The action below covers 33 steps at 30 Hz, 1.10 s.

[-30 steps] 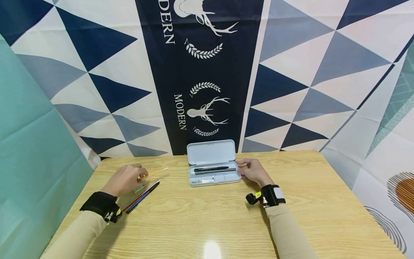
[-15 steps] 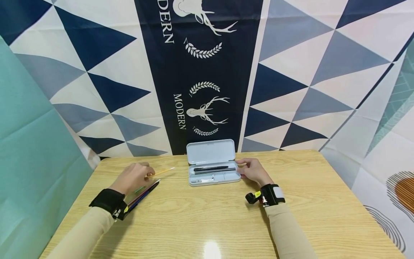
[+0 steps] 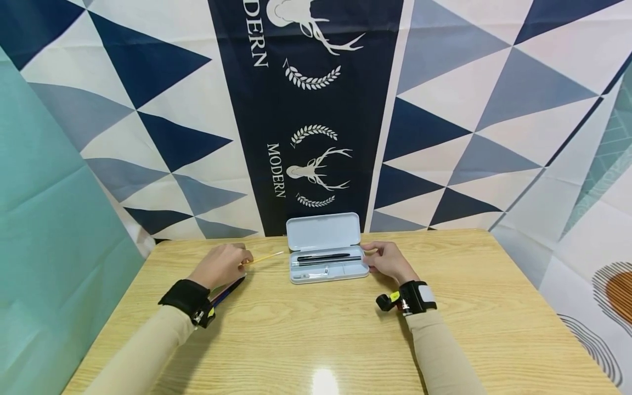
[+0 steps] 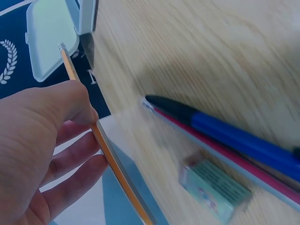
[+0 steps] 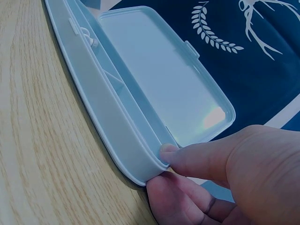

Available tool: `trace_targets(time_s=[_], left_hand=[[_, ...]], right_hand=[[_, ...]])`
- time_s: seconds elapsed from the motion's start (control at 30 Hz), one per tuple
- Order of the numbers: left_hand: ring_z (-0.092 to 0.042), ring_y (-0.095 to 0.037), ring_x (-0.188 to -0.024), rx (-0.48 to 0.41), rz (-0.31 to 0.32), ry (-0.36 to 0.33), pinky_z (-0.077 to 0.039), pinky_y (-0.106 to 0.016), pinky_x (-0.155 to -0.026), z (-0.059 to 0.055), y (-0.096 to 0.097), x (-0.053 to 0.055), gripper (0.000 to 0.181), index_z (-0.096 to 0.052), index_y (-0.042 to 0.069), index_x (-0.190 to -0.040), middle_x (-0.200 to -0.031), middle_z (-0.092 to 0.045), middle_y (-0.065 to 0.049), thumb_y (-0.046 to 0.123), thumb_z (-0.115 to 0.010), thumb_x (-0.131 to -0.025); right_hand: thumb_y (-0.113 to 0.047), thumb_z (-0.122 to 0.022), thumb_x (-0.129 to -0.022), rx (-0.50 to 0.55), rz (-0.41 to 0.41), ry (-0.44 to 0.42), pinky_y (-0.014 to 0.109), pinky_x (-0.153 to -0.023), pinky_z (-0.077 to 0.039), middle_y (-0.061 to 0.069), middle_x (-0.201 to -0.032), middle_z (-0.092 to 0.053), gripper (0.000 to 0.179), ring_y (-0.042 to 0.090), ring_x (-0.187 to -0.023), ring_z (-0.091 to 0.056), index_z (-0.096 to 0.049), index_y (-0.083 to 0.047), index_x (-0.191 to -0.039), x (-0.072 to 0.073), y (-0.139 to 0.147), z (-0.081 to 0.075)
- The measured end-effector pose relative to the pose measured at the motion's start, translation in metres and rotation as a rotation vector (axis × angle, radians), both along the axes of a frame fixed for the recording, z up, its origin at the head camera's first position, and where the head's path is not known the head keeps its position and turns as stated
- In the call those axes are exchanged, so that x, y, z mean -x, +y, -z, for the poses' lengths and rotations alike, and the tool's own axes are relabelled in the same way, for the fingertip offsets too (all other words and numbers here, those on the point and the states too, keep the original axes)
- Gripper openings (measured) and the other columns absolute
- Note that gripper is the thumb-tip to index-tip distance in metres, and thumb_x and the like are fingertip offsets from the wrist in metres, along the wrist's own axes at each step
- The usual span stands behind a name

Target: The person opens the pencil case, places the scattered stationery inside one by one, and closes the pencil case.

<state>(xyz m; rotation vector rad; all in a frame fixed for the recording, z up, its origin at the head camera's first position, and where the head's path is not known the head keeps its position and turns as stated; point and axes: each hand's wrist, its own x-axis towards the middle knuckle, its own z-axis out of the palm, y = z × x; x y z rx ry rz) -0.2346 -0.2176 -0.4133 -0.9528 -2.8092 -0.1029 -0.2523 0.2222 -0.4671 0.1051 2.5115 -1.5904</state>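
Note:
My left hand [image 3: 222,265] pinches a yellow pencil [image 3: 267,257] between thumb and fingers, its pale-tipped end pointing right at the pencil case. In the left wrist view the pencil [image 4: 111,155] slants through the grip, the other fingers loosely bent behind it. The light-blue pencil case [image 3: 354,270] lies with its lid [image 3: 323,231] raised at the table's back. Several dark pens or pencils [image 3: 323,257] are in it, beside small white items [image 3: 310,275]. My right hand [image 3: 390,262] grips the case's right end, thumb over the rim [image 5: 154,157] and fingers outside.
Under my left wrist lie a blue pen with a black end [image 4: 234,136] and a dark-red pencil [image 4: 225,157] alongside. Close by is a small green block in a printed wrapper [image 4: 213,190]. A patterned cloth [image 3: 316,109] hangs behind the wooden table [image 3: 296,340].
My left hand has moved right with the yellow pencil, bringing its tip close to the case's left end. My right hand has stayed on the case.

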Motion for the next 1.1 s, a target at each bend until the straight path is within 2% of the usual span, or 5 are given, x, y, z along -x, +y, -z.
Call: trace_targets(time_s=[0.33,0.5,0.63,0.9,1.1], left_hand=[[-0.058,-0.011,-0.071,0.016,0.042,0.017,-0.05,-0.026,-0.068,0.002,0.021,0.006,0.021,-0.084,0.008,-0.098,-0.089,-0.075,-0.006,-0.01,-0.083,-0.087],[-0.061,-0.012,-0.073,0.002,0.04,0.013,-0.053,-0.027,-0.069,0.004,0.034,0.012,0.023,-0.085,0.009,-0.098,-0.092,-0.077,-0.007,-0.011,-0.08,-0.087],[-0.046,-0.012,-0.072,-0.006,0.048,0.003,-0.04,-0.026,-0.068,0.004,0.045,0.015,0.019,-0.082,0.009,-0.093,-0.085,-0.069,-0.005,-0.01,-0.08,-0.089],[-0.038,-0.013,-0.074,0.005,0.059,0.003,-0.03,-0.028,-0.07,0.005,0.066,0.018,0.02,-0.076,0.007,-0.086,-0.081,-0.051,-0.001,-0.012,-0.08,-0.09],[-0.042,-0.013,-0.073,0.0,0.046,-0.019,-0.035,-0.026,-0.069,0.011,0.08,0.022,0.016,-0.083,0.01,-0.093,-0.084,-0.067,-0.002,-0.005,-0.083,-0.092]], right_hand=[[-0.001,-0.075,-0.101,0.018,-0.001,0.014,0.018,-0.065,-0.058,0.001,-0.077,-0.056,0.047,0.009,-0.067,-0.062,-0.069,0.006,-0.147,0.002,-0.002,0.003],[-0.002,-0.076,-0.101,0.02,-0.008,0.022,0.019,-0.065,-0.059,0.0,-0.077,-0.057,0.047,0.01,-0.068,-0.062,-0.069,0.007,-0.147,0.001,-0.001,0.002],[-0.002,-0.076,-0.101,0.016,-0.009,0.022,0.019,-0.065,-0.058,0.0,-0.076,-0.057,0.048,0.01,-0.068,-0.062,-0.069,0.007,-0.147,0.001,0.001,0.002],[-0.003,-0.077,-0.101,0.014,-0.003,0.011,0.02,-0.065,-0.057,0.0,-0.076,-0.056,0.049,0.011,-0.069,-0.062,-0.069,0.005,-0.149,0.0,0.001,0.001],[-0.002,-0.075,-0.102,0.011,0.004,-0.006,0.02,-0.067,-0.057,0.0,-0.079,-0.055,0.049,0.012,-0.071,-0.062,-0.068,0.003,-0.15,0.001,0.0,0.002]])
